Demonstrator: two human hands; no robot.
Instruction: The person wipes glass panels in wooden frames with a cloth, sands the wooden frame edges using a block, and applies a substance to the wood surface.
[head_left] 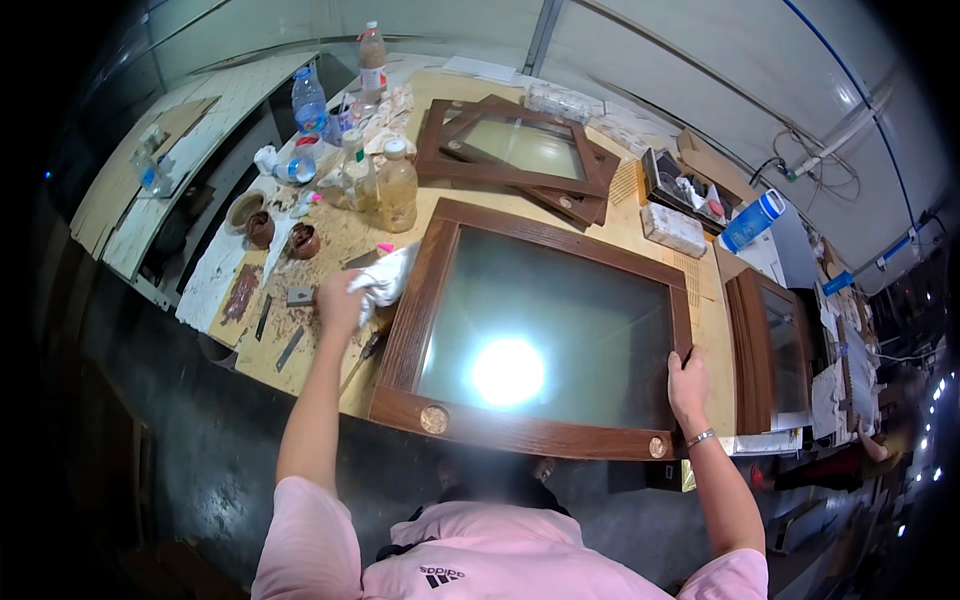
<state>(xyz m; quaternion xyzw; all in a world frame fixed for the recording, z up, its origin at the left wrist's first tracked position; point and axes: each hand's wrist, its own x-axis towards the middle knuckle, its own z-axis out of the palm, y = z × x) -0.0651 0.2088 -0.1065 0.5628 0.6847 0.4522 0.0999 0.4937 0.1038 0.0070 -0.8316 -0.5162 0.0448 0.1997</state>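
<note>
A brown wood-framed glass door panel (570, 320) lies in front of me on the workbench, its near edge reaching out over the bench's front. Round holes show in its two near corners, and a bright lamp reflects in the glass. My right hand (688, 388) is closed around the frame's right side, near the front corner. To the left of the panel, my left hand (340, 302) is closed on a crumpled white cloth (388, 278), which touches or lies very close to the frame's left side. A small grey block-like tool (301, 296) is beside that hand.
More framed panels (510, 150) lie stacked at the back. Glass jars (397, 190), bottles (372, 65) and small brown-filled pots (303, 240) crowd the bench's left side. A blue bottle (752, 222) is at the right, above upright panels (755, 345). Another person (870, 455) is far right.
</note>
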